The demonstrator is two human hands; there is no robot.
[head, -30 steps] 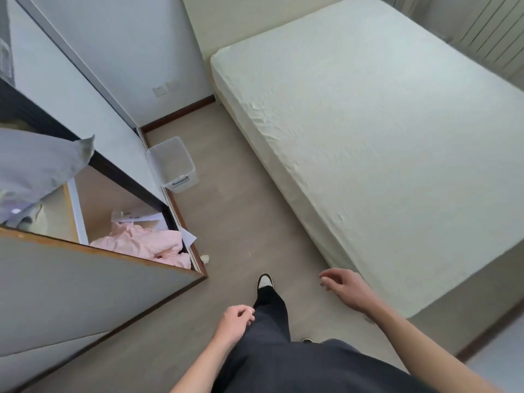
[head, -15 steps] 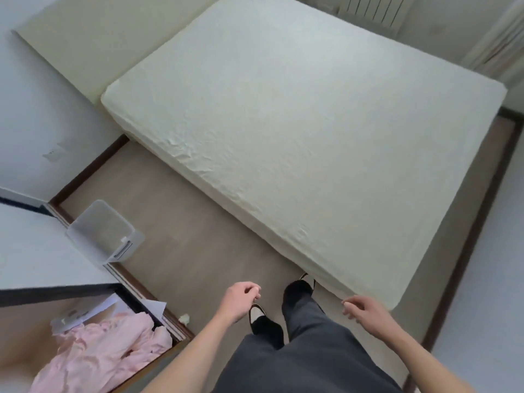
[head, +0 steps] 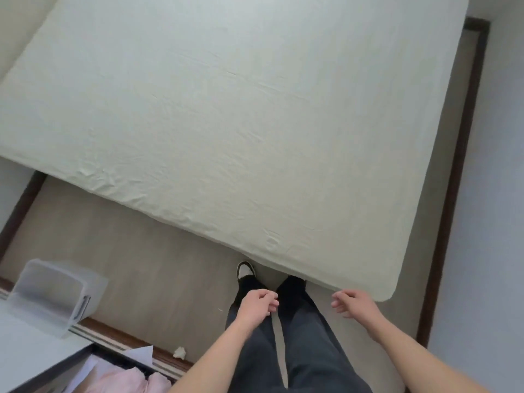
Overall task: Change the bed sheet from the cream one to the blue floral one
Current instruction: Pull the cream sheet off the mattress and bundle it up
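A cream sheet (head: 241,114) covers the whole bed, stretched flat with small creases near its front edge. The bed's near corner lies just ahead of my right hand (head: 353,303), which hangs over the floor a little short of the corner, fingers loosely curled and holding nothing. My left hand (head: 256,306) floats above my dark trousers, also loosely curled and empty. Neither hand touches the sheet. No blue floral sheet shows in view.
A clear plastic bin (head: 54,293) stands on the wooden floor at the left. Pink cloth (head: 127,381) and papers lie in an open wardrobe at the bottom left. A crumpled scrap (head: 179,352) lies on the floor. A narrow floor strip runs between bed and right wall (head: 487,194).
I have stepped up to the bed's near corner and turned toward it. Both hands have moved closer to the corner, still empty.
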